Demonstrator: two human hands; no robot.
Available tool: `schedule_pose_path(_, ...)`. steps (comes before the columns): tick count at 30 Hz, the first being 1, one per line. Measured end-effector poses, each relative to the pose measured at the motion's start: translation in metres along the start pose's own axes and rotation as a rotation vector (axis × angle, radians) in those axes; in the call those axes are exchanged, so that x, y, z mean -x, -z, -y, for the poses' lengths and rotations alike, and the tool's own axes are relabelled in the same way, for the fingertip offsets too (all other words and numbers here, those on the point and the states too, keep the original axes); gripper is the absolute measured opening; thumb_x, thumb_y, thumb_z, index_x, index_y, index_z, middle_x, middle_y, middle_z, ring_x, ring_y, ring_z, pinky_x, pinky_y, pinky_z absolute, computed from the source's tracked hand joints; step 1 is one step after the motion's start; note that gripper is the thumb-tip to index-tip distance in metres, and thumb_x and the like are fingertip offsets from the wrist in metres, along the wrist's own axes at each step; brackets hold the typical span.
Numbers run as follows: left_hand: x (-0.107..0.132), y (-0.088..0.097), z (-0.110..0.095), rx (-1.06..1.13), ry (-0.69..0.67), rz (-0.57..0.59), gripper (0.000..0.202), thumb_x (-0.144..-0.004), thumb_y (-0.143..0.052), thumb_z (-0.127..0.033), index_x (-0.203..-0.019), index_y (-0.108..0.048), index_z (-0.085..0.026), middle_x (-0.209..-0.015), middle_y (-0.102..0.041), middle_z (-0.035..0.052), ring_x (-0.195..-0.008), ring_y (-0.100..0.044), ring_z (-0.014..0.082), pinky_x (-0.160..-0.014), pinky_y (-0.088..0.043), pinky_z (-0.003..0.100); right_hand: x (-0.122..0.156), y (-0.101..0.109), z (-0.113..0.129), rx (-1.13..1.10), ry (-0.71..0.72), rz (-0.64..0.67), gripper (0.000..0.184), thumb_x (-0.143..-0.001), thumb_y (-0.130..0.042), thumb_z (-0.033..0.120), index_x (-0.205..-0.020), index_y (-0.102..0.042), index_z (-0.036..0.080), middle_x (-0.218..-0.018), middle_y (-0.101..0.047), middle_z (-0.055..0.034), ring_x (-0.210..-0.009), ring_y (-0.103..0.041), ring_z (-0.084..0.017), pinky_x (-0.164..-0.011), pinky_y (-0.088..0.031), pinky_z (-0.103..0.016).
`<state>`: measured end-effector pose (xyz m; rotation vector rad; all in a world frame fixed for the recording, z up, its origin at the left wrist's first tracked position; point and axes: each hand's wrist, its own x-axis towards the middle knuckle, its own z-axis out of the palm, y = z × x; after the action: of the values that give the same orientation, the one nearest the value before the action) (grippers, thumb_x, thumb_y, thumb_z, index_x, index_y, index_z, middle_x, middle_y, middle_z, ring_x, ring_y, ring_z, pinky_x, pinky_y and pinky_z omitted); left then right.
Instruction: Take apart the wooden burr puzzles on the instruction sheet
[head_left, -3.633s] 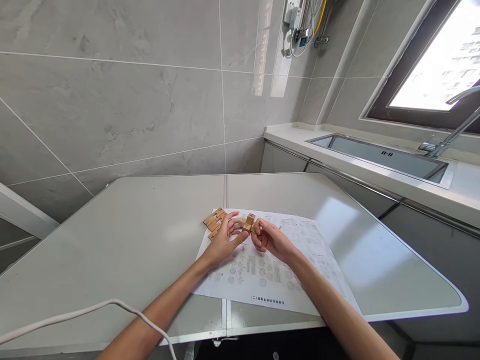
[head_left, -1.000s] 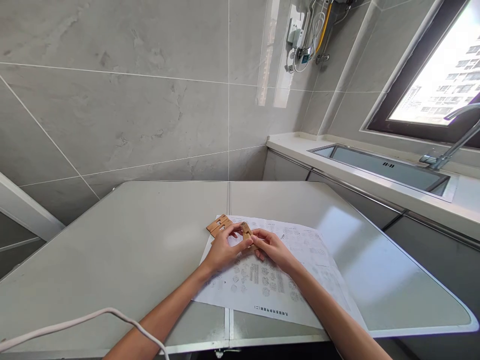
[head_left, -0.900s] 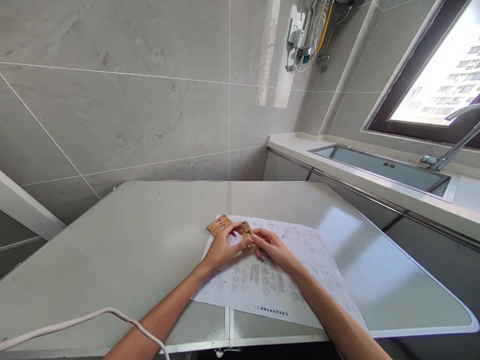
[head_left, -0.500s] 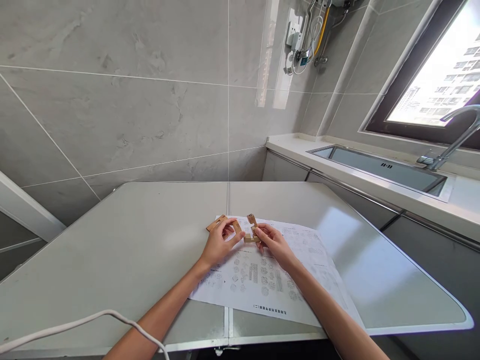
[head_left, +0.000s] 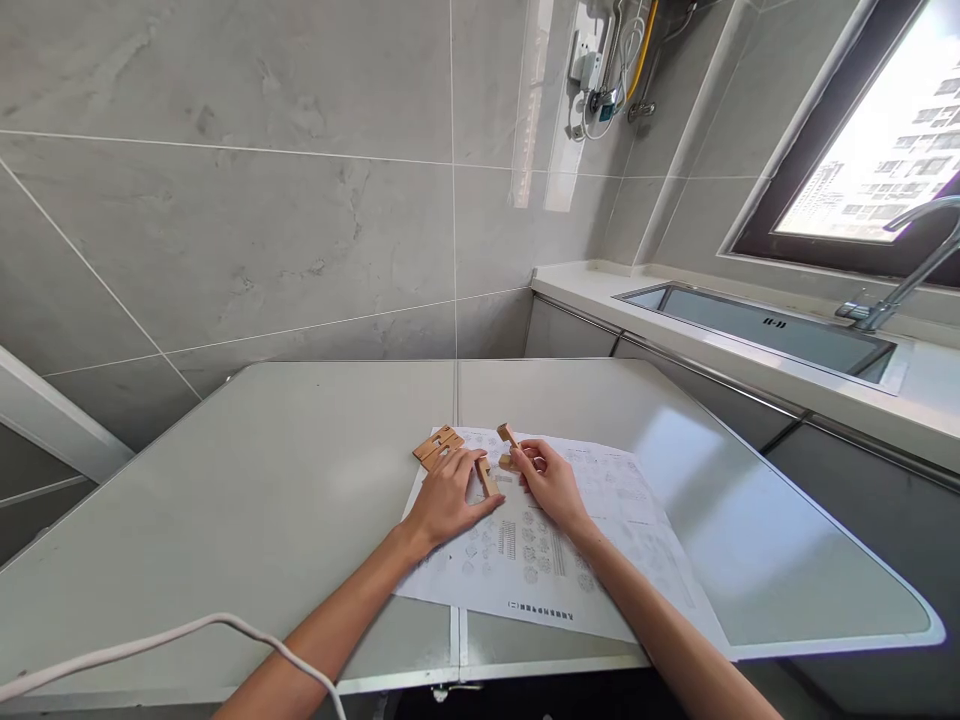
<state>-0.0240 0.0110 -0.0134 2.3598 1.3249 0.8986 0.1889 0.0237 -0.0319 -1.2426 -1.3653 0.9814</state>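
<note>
Between the thumb and fingers of my left hand (head_left: 448, 500) is a notched wooden puzzle piece (head_left: 487, 477), low over the printed sheet (head_left: 540, 590). My right hand (head_left: 551, 485) pinches wooden puzzle pieces (head_left: 508, 435) that seem joined at an angle; the fingers hide part of them, so I cannot tell how they fit. A gap separates what the two hands hold. Just beyond my left fingers, several flat wooden pieces with cut-outs (head_left: 438, 444) lie side by side at the sheet's far left corner. Small diagrams cover the sheet.
The pale folding table (head_left: 300, 480) has a seam down its middle. A white cable (head_left: 187, 628) crosses my left forearm at the front left. At the right stands a counter with a sink (head_left: 750, 325) and a tap (head_left: 900, 290). A tiled wall (head_left: 300, 250) rises behind the table.
My left hand has drawn slightly down and turned palm-down with its piece, now more upright. The right hand's pieces have tilted. More of the flat pieces show behind my left hand.
</note>
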Motion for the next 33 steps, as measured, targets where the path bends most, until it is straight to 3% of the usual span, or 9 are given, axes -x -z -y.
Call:
schedule_pose_path(11,0.0022,-0.0019,-0.0023,-0.050,-0.048,0.015,0.058,-0.083,-0.079,-0.053,-0.130,-0.063,-0.024,-0.125,-0.068,0.0110,-0.124,-0.060,0.0366,-0.103,-0.050,0.050,0.0035,-0.0029,-0.0012,0.183,0.108,0.006,0.041,-0.095,-0.061,0.063,-0.107,-0.068,0.024,-0.095,-0.074,-0.0068,-0.072,-0.067,-0.022,-0.072,-0.052,-0.037)
schedule_pose_path(19,0.0019,-0.0009,-0.0043,-0.032,-0.083,0.028,0.053,-0.085,-0.077,-0.048,-0.131,-0.062,-0.025,-0.123,-0.068,0.0097,-0.119,-0.062,0.0333,-0.103,-0.050,0.048,0.0060,-0.0045,0.0011,0.182,0.170,0.055,0.035,-0.098,-0.060,0.057,-0.107,-0.067,0.024,-0.095,-0.075,-0.0066,-0.085,-0.068,-0.024,-0.081,-0.053,-0.038)
schedule_pose_path(28,0.0024,-0.0008,-0.0040,-0.058,-0.113,0.029,0.047,-0.089,-0.074,-0.042,-0.130,-0.058,-0.026,-0.126,-0.067,0.0081,-0.122,-0.062,0.0308,-0.104,-0.053,0.048,0.0062,-0.0064,0.0031,0.133,0.160,0.085,0.037,-0.096,-0.061,0.058,-0.103,-0.069,0.023,-0.093,-0.076,-0.0064,-0.082,-0.073,-0.022,-0.077,-0.058,-0.035)
schedule_pose_path(33,0.0019,0.0006,-0.0064,-0.055,-0.128,0.057,0.049,-0.089,-0.074,-0.043,-0.132,-0.056,-0.026,-0.134,-0.063,0.0095,-0.126,-0.061,0.0307,-0.107,-0.053,0.048,0.0058,-0.0057,0.0045,-0.032,0.048,0.139,0.038,-0.093,-0.066,0.060,-0.101,-0.066,0.023,-0.089,-0.076,-0.0054,-0.080,-0.076,-0.023,-0.079,-0.061,-0.037)
